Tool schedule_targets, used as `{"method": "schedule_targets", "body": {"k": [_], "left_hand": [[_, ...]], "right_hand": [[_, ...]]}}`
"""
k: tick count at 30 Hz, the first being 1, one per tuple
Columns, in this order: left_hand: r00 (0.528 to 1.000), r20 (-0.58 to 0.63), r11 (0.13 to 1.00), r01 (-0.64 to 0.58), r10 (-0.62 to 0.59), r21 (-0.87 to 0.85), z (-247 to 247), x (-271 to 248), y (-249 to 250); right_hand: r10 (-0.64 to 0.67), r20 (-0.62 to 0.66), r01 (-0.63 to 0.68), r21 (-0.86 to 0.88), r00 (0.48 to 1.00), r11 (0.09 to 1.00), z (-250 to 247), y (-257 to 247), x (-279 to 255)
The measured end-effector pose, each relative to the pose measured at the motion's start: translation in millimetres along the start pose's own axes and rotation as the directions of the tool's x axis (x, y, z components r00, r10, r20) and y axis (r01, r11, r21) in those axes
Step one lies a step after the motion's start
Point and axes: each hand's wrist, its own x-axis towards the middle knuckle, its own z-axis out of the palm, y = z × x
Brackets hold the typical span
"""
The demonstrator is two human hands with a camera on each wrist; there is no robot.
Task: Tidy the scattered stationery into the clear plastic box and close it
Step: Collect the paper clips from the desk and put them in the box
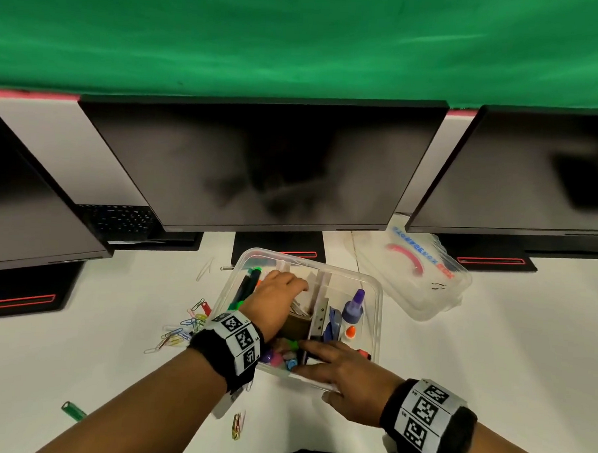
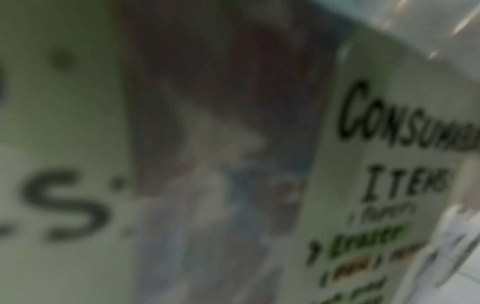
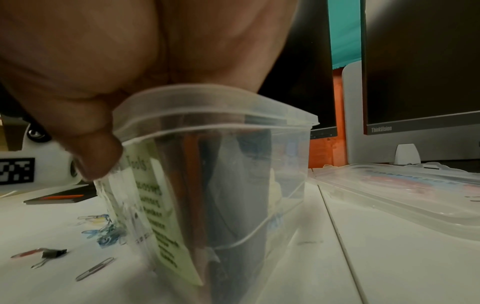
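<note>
The clear plastic box (image 1: 378, 312) stands open on the white desk, split by dividers. It holds markers (image 1: 248, 285), a brown tape roll (image 1: 298, 324), blue scissors (image 1: 332, 325), a purple-capped glue bottle (image 1: 354, 305) and small coloured erasers (image 1: 281, 357). My left hand (image 1: 288, 284) reaches down into the middle compartment; its fingertips are hidden. The left wrist view is blurred and shows only a paper label (image 2: 389, 164). My right hand (image 1: 319, 367) grips the box's near rim (image 3: 207, 121), thumb (image 3: 96, 148) outside on the wall. The lid (image 1: 415, 269) lies upside down to the right.
Loose paper clips (image 1: 183, 327) lie left of the box, with more (image 1: 237, 425) near the desk's front edge beside a green tag (image 1: 73, 411). A black binder clip (image 3: 52, 253) lies there too. Dark monitors (image 1: 259, 163) on stands line the back.
</note>
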Motion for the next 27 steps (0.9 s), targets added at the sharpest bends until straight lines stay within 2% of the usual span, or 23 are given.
{"method": "schedule_targets", "body": {"k": [2, 5, 7, 9, 11, 15, 17, 19, 23, 27], "left_hand": [[0.987, -0.132, 0.981, 0.063, -0.088, -0.186, -5.6, -8.5, 2.6], [0.936, -0.272, 0.870, 0.064, -0.222, -0.489, -12.5, -20.3, 7.9], [0.910, -0.312, 0.749, -0.002, -0.274, -0.663, -15.6, -23.5, 10.3], [0.899, -0.320, 0.656, -0.050, -0.298, -0.753, -18.3, -24.9, 12.8], [0.911, -0.307, 0.610, -0.081, -0.276, -0.789, -19.3, -27.5, 18.5], [0.936, -0.270, 0.505, -0.124, -0.227, -0.854, -20.3, -35.4, 27.3], [0.946, -0.254, 0.506, -0.121, -0.203, -0.854, -19.6, -39.1, 27.5], [0.947, -0.237, 0.491, -0.105, -0.215, -0.865, -17.6, -41.4, 24.2], [0.912, -0.248, 0.424, -0.093, -0.327, -0.901, -14.6, -41.7, 19.8], [0.859, -0.318, 0.458, -0.112, -0.401, -0.882, -8.9, -40.1, 22.4]], "right_hand": [[-0.003, 0.000, 0.003, 0.070, 1.000, 0.998, -5.8, -1.8, -2.1], [0.004, -0.162, 0.033, 0.221, 0.987, 0.975, -19.5, -5.0, -5.5], [0.107, -0.282, -0.006, 0.338, 0.954, 0.941, -30.0, -6.5, -2.6], [0.231, -0.299, -0.075, 0.455, 0.926, 0.887, -40.9, -10.7, 6.0], [0.290, -0.240, -0.127, 0.528, 0.926, 0.840, -48.6, -14.4, 18.7], [0.252, -0.185, -0.088, 0.615, 0.950, 0.783, -54.5, -25.8, 41.0], [0.284, -0.183, -0.091, 0.673, 0.941, 0.734, -54.4, -32.8, 47.7], [0.329, -0.148, -0.107, 0.759, 0.933, 0.642, -52.6, -37.6, 53.0], [0.301, -0.054, -0.101, 0.873, 0.952, 0.478, -50.2, -46.7, 56.2], [0.290, 0.006, -0.108, 0.935, 0.957, 0.338, -48.5, -46.4, 58.7]]}}
